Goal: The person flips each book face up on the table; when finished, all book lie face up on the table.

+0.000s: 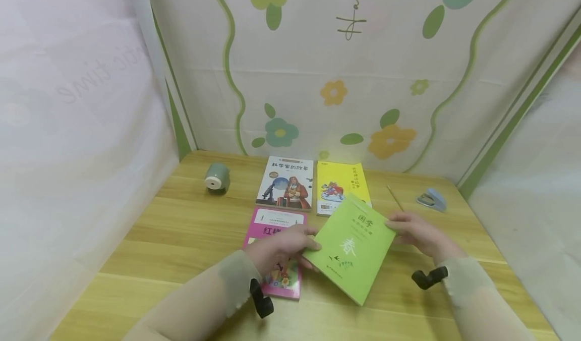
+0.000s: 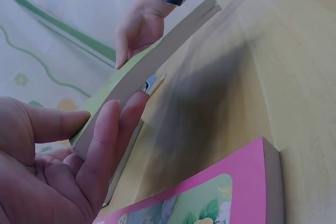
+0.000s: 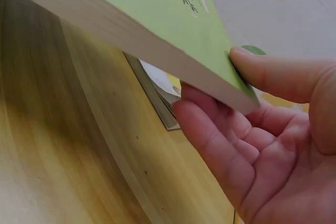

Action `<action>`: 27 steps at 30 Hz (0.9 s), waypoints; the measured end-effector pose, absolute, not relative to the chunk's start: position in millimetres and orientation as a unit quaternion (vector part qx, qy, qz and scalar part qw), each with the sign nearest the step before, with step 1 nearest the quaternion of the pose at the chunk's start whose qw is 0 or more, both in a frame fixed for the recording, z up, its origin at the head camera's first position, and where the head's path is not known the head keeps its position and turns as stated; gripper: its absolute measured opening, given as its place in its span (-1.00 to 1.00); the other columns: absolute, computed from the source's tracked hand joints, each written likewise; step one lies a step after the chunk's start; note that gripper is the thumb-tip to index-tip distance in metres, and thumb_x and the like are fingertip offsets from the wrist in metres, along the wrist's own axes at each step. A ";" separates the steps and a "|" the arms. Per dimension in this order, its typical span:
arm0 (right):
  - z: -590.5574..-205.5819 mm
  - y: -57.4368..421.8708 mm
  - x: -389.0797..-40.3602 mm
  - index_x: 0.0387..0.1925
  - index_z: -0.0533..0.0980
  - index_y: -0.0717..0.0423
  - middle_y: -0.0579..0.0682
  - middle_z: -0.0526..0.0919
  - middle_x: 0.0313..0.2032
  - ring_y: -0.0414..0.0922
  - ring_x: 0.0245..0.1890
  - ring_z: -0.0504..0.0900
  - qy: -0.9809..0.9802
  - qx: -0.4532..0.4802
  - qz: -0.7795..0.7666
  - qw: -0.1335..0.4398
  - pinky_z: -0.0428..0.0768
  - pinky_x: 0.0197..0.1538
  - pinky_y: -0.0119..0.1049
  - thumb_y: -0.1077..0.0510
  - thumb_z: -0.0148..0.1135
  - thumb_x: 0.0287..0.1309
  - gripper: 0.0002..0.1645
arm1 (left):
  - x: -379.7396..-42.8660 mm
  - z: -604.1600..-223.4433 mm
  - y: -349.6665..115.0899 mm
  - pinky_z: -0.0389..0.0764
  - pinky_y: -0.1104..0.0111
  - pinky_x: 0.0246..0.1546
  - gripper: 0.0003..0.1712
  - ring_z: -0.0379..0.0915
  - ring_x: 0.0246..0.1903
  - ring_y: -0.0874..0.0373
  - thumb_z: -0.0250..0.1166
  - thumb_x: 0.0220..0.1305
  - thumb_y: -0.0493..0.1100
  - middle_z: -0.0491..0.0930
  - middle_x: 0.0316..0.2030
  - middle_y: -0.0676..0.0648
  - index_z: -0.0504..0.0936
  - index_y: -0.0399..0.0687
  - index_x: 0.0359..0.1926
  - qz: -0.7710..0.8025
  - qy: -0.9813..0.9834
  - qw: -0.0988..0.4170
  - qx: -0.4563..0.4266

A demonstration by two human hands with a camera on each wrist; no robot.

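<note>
A green book [image 1: 351,250] is held tilted above the table between both hands. My left hand [image 1: 286,245] grips its left edge, thumb on the cover and fingers beneath, as the left wrist view also shows. At the upper right edge, my right hand [image 1: 419,232] pinches the book the same way; in the right wrist view its thumb [image 3: 273,74] presses the cover. Under my left hand lies a pink book [image 1: 288,285], partly hidden by the hand and forearm. Behind the green book, a yellow book [image 1: 342,179] lies flat with its lower right part covered.
A white book [image 1: 287,182] with a cartoon figure lies beside the yellow one, just behind the pink book. A green pencil sharpener [image 1: 218,177] stands at the back left. A pencil [image 1: 395,198] and a blue stapler [image 1: 432,200] are at the right. Fabric walls surround the wooden table [image 1: 181,260].
</note>
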State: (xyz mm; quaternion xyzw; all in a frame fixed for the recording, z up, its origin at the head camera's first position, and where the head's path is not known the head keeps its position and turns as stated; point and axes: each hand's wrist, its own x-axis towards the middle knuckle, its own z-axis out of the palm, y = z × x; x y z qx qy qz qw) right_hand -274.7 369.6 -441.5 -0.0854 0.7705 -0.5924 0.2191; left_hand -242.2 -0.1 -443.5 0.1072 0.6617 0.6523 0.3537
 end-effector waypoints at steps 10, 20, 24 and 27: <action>-444.4 367.1 -262.9 0.16 0.22 0.49 0.12 0.61 -0.16 0.03 -0.20 0.69 0.757 -0.027 -0.629 0.173 0.62 0.06 -0.01 0.18 0.10 0.42 -0.50 | -235.4 -450.4 3.7 0.73 0.15 -0.38 -0.70 0.68 -0.35 -0.25 0.17 0.34 -0.32 0.69 -0.25 -0.29 0.50 -0.26 0.07 0.674 0.639 0.360 0.090; -443.6 353.9 -265.0 0.32 0.05 0.57 0.17 0.59 -0.10 0.00 -0.20 0.69 0.777 0.002 -0.614 0.140 0.64 0.02 -0.05 0.15 0.13 0.40 -0.25 | -226.8 -448.1 6.5 0.72 0.07 -0.34 -0.78 0.67 -0.42 -0.10 0.26 0.25 -0.30 0.71 -0.31 -0.19 0.62 -0.25 -0.09 0.607 0.690 0.371 0.132; -445.3 349.0 -268.4 0.32 0.07 0.57 0.17 0.60 -0.10 0.01 -0.18 0.68 0.778 -0.002 -0.614 0.136 0.66 -0.02 -0.10 0.17 0.13 0.40 -0.27 | -223.0 -446.2 8.4 0.72 0.06 -0.35 -0.77 0.66 -0.44 -0.10 0.26 0.27 -0.23 0.71 -0.32 -0.17 0.65 -0.22 -0.07 0.585 0.703 0.381 0.138; -447.3 346.0 -270.7 0.28 0.14 0.54 0.16 0.63 -0.13 0.03 -0.18 0.67 0.778 -0.006 -0.613 0.137 0.68 -0.05 -0.11 0.18 0.13 0.39 -0.35 | -220.4 -443.7 9.4 0.72 0.05 -0.35 -0.72 0.66 -0.42 -0.15 0.25 0.29 -0.16 0.70 -0.33 -0.21 0.64 -0.22 -0.04 0.571 0.710 0.389 0.137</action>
